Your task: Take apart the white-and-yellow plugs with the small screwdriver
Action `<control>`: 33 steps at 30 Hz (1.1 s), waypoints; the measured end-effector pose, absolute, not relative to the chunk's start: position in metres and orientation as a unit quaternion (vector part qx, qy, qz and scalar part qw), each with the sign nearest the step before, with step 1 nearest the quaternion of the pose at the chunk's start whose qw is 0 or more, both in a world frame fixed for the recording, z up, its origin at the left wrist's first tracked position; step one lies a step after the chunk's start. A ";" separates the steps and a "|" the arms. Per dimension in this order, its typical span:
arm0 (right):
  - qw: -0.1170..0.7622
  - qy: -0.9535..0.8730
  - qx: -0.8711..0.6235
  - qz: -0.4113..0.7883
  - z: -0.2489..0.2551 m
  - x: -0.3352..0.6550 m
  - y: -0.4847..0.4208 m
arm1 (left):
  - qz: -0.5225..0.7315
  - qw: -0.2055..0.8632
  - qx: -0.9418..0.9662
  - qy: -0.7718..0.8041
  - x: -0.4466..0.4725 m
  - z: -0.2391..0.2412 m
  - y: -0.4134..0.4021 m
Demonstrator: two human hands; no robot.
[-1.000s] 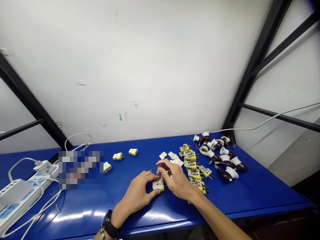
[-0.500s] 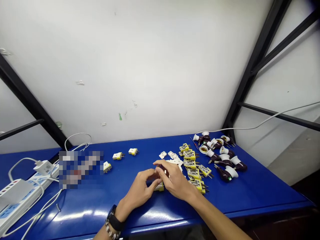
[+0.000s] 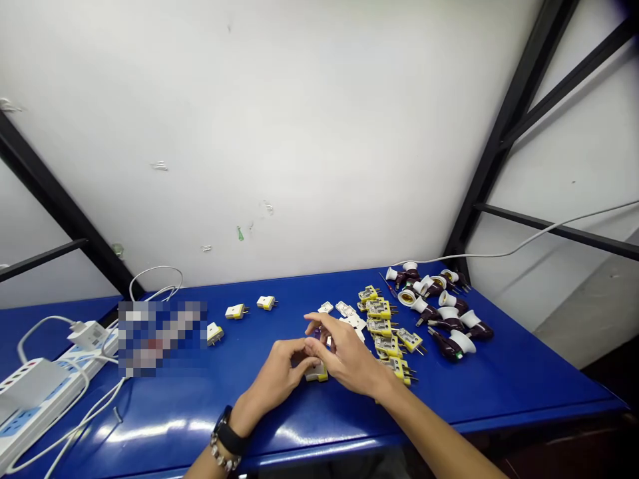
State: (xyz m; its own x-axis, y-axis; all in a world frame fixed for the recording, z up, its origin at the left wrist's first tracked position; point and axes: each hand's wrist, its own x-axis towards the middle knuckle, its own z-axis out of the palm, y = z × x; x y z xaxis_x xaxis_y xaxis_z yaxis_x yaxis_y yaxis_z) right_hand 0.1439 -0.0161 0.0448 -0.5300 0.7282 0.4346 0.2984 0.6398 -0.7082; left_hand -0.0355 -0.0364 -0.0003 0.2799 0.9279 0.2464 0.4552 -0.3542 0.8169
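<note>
At the front middle of the blue table, my left hand (image 3: 282, 376) pinches a yellow-and-white plug adapter (image 3: 317, 372), partly covered by my fingers. My right hand (image 3: 347, 352) arches over it from the right, fingers bent and thumb against my left fingertips. Something small and purplish shows between its fingers, too hidden to name. Just beyond lie white plastic covers (image 3: 353, 322). To the right, several uncovered yellow plug adapters (image 3: 380, 309) with metal inside form a column, prongs pointing right.
Closed plug adapters (image 3: 234, 311) stand left of centre. At the right are dark-red lamp holders (image 3: 449, 319) with white sockets and a thin screwdriver (image 3: 388, 285). Power strips (image 3: 50, 392) with white cables fill the left side. Black frame bars (image 3: 499, 153) rise at both sides.
My right hand's fingers have lifted and opened a little over the adapter, so more of the gap beneath shows. My left hand keeps nearly the same place.
</note>
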 end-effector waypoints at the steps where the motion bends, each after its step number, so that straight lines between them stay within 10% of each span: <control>1: 0.388 -0.819 -0.317 0.279 0.043 0.143 -0.016 | 0.372 0.322 0.731 0.473 -0.035 0.002 -0.037; 33: 0.387 -0.783 -0.327 0.362 0.036 0.152 -0.017 | 0.317 0.270 0.761 0.498 -0.050 0.005 -0.050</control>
